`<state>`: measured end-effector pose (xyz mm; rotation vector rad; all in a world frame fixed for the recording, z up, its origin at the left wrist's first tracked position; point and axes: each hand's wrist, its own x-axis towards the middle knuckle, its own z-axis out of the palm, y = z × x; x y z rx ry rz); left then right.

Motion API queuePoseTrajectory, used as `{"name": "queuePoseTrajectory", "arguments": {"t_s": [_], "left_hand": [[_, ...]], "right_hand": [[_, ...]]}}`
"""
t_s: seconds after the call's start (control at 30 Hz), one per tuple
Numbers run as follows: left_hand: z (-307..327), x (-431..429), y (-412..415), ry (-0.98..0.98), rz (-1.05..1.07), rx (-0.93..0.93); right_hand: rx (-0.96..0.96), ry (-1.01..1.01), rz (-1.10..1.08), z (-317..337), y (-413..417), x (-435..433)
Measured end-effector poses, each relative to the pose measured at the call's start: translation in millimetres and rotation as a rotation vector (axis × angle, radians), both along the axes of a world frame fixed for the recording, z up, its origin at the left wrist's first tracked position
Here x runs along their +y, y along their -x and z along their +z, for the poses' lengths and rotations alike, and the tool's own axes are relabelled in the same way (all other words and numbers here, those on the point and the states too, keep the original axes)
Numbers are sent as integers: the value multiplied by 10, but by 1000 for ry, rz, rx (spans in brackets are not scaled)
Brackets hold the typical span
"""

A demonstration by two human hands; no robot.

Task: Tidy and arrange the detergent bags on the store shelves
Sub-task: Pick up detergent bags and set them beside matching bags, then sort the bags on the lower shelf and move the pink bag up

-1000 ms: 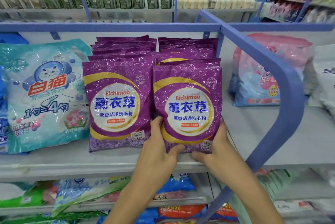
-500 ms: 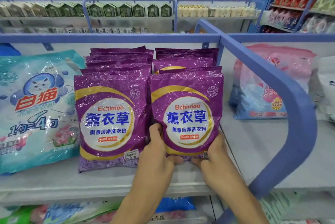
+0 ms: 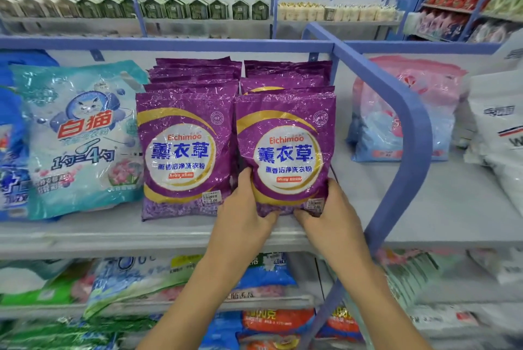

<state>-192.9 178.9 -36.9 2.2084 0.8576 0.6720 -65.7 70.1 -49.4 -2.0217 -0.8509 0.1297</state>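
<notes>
Two rows of purple Eichimoo detergent bags stand on the grey shelf [image 3: 85, 233]. The front bag of the right row [image 3: 285, 148] leans back upright, and both my hands grip its lower corners. My left hand [image 3: 243, 213] holds its bottom left edge, thumb on the front. My right hand [image 3: 331, 213] holds its bottom right corner by the price sticker. The front bag of the left row [image 3: 184, 151] stands right beside it, touching. More purple bags [image 3: 285, 75] stack behind both.
A large teal cat-brand bag [image 3: 76, 137] leans to the left. A curved blue divider rail [image 3: 407, 134] bounds the right side; pink-and-blue bags [image 3: 396, 123] and white bags [image 3: 498, 134] lie beyond it. Lower shelves hold mixed bags [image 3: 135, 281].
The right front purple bag has been pushed back and stood more upright, level with its neighbour. Both hands stayed on its bottom corners. The view has shifted slightly.
</notes>
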Motion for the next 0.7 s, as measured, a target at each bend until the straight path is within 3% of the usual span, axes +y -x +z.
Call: {"name": "queuePoseTrajectory", "arguments": {"t_s": [0.17, 0.37, 0.7], "left_hand": [[-44, -31, 225, -147, -55, 120], [-258, -241, 812, -323, 5, 231], [-586, -421, 1864, -305, 109, 286]], "right_hand": [[-34, -27, 49, -32, 115, -205], [-107, 154, 107, -175, 331, -473], [-301, 224, 74, -444, 1190, -673]]}}
